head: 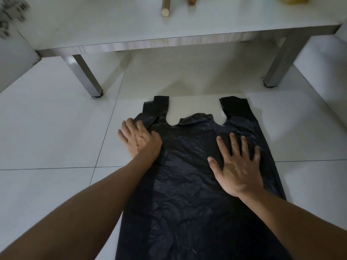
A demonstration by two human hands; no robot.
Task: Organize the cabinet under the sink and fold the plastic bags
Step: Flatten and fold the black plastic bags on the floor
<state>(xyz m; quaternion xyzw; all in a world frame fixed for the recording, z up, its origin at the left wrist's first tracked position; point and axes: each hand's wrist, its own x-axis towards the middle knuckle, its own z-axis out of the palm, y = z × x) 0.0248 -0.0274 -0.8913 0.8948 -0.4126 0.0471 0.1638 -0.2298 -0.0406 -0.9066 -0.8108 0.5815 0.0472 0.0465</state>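
Observation:
A large black plastic bag (187,175) lies spread flat on the white tiled floor, its two handles pointing away from me toward the table. My left hand (139,140) presses flat on the bag's upper left edge, near the left handle, with fingers straight and partly on the tile. My right hand (237,166) lies flat on the bag's upper right part with fingers spread. Neither hand grips anything.
A low white table (131,30) stands just beyond the bag, its grey legs (88,76) left and right. On it lie a wooden stick (165,8) and other items cut off by the frame's top edge. White furniture flanks both sides.

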